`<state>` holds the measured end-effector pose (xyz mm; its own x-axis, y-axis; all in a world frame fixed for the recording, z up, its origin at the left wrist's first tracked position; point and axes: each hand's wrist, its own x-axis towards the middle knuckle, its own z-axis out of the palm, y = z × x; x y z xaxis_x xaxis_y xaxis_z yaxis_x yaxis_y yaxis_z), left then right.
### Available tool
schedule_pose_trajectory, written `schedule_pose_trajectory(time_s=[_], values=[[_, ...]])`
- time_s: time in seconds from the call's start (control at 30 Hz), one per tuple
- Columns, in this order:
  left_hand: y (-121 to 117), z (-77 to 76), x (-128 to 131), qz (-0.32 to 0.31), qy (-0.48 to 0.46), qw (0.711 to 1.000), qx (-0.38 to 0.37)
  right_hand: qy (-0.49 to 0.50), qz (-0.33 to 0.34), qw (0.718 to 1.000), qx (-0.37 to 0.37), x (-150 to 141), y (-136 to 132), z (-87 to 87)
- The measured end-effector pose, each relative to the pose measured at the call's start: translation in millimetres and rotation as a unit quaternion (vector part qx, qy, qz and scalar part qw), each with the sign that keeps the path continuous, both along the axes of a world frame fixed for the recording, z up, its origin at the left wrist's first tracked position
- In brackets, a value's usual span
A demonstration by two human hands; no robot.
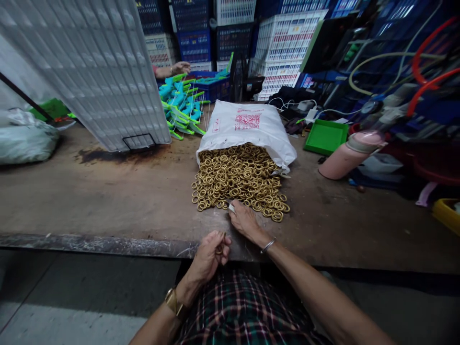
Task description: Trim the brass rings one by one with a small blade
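A heap of brass-coloured rings (237,175) spills from the mouth of a white sack (230,117) lying on the table. My left hand (211,254) is at the table's front edge, fingers curled around one or more of the rings. My right hand (245,221) reaches to the near edge of the heap, with its fingers pinched together. At its fingertips a small white piece (232,208) with a thin dark tip shows; I cannot tell whether it is a tool or a finger covering.
On the left a ribbed translucent panel (89,72) stands upright, with turquoise-and-green plastic parts (183,105) behind. Another person's hand (180,67) is beyond them. To the right are a green tray (326,136), a pink bottle (350,155) and hoses. Stacked crates (287,38) line the back.
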<state>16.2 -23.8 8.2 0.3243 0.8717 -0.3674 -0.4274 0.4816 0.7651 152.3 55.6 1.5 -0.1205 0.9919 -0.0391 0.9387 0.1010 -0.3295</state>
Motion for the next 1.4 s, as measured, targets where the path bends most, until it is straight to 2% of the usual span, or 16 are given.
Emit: schedule_pose_trajectory(time_s=[0.2, 0.47, 0.77, 0.97, 1.07, 1.2, 1.3, 1.4], values=[[1, -3.3, -1, 0.032, -0.009, 0.999, -0.032, -0.029, -0.053, 0.998, -0.019, -15, 20, -1.5], [7, -7.6, -5, 0.049, -0.080, 0.987, -0.133, -0.023, -0.047, 0.999, -0.011, -15, 25, -3.3], [13, -7.9, -9, 0.072, -0.119, 0.975, -0.172, 0.013, -0.069, 0.997, 0.026, -2, 20, -8.6], [19, -6.9, -9, 0.035, -0.139, 0.979, -0.148, 0.080, -0.042, 0.995, 0.043, 13, 12, -11.4], [23, -5.4, -5, 0.024, -0.103, 0.987, -0.121, 0.106, -0.032, 0.992, 0.060, 19, 7, -14.3], [35, -7.1, 4, 0.049, 0.015, 0.998, -0.046, 0.107, -0.016, 0.992, 0.070, 24, -2, -18.4], [45, -8.5, 9, 0.066, 0.129, 0.989, 0.027, 0.095, 0.013, 0.993, 0.066, 25, -10, -19.1], [53, -6.9, 14, 0.025, 0.221, 0.972, 0.080, 0.087, 0.049, 0.993, 0.062, 23, -19, -16.5]])
